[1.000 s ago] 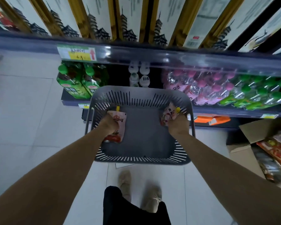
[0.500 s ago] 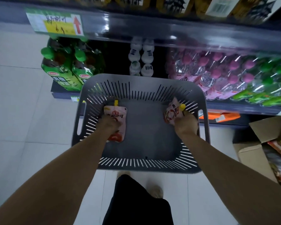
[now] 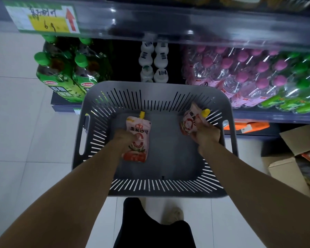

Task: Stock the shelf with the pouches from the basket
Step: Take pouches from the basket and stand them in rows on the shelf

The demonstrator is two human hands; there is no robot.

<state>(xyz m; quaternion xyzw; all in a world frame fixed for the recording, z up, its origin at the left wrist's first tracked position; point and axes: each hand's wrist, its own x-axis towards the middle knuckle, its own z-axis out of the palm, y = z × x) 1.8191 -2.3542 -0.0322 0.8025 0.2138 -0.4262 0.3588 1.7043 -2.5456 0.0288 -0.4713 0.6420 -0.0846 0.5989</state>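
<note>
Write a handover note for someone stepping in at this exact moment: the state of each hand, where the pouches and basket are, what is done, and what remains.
Left hand: grips a flat pink-and-red spouted pouch by its left edge, low inside the grey slotted plastic basket.
Right hand: grips a second, tilted pink pouch with yellow cap near the basket's right wall.
Done: both pouches are in hand; no other pouch shows in the basket.
Left: lift both out and place them on the dark shop shelving. None shows there yet, and their slot is not evident.
</note>
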